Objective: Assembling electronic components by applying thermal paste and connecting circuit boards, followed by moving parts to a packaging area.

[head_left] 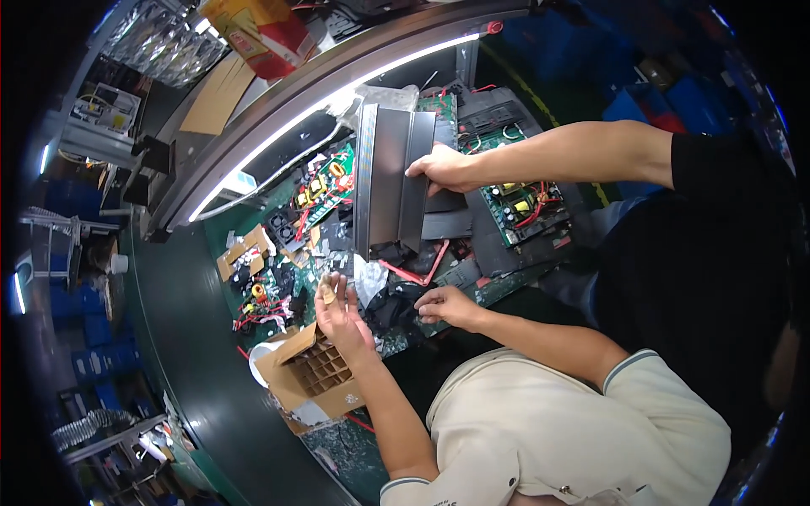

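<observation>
My left hand [341, 321] is raised over a divided cardboard box, palm turned up and fingers loosely apart. Something tan, perhaps a finger cot, covers part of one finger. My right hand [450, 307] is beside black plastic film [395, 305], its fingers curled together; whatever may be between them is hidden. Beyond my hands, a co-worker's hand [445, 169] grips a long dark-grey metal housing [390, 181] and holds it upright over the bench. A red bent strip [419, 277] lies below that housing.
The cardboard box with dividers [316, 371] stands left of my forearm. Green circuit boards [325, 187] with wires and coils crowd the bench, with more boards [523, 207] on the right. A lit tube lamp [337, 99] crosses the far side. A dark-green belt [198, 363] runs at left.
</observation>
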Demonstrator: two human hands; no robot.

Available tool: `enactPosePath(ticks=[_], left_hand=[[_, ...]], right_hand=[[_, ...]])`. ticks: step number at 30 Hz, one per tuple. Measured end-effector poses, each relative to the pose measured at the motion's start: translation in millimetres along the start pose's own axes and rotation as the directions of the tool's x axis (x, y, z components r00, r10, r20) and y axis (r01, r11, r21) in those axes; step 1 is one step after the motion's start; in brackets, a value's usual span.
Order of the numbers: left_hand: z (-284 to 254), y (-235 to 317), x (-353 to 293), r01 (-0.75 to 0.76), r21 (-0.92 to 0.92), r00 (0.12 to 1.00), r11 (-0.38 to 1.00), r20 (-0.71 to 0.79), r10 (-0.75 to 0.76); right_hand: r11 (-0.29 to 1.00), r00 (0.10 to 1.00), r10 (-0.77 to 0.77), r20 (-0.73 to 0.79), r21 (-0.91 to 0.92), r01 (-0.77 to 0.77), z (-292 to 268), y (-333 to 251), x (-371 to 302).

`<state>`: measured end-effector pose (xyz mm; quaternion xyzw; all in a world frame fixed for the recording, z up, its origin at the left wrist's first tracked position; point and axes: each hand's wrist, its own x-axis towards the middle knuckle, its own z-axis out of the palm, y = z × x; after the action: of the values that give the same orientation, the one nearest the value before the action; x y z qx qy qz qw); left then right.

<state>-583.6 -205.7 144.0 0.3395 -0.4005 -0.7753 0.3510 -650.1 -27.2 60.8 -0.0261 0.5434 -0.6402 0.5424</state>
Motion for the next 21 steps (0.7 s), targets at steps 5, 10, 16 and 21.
enactPosePath(ticks=[5,10,16,21], left_hand=[[-2,2,0,0.003,0.175,0.999,0.985,0.042,-0.010],[-10,-1,-7,0.024,0.234,0.998,0.972,0.045,-0.036],[-16,2,8,0.091,0.280,0.991,0.956,0.069,-0.115],[16,0,56,-0.039,0.550,0.925,0.834,0.336,-0.179]], right_hand=[[0.991,0.998,-0.045,-0.035,0.122,0.049,2,-4,5],[0.999,0.997,-0.043,-0.067,-0.002,0.043,0,-4,10],[0.999,0.997,-0.007,-0.081,0.034,0.010,-20,-14,-12],[0.978,0.980,-0.068,-0.189,0.180,0.103,-43,-36,-36]])
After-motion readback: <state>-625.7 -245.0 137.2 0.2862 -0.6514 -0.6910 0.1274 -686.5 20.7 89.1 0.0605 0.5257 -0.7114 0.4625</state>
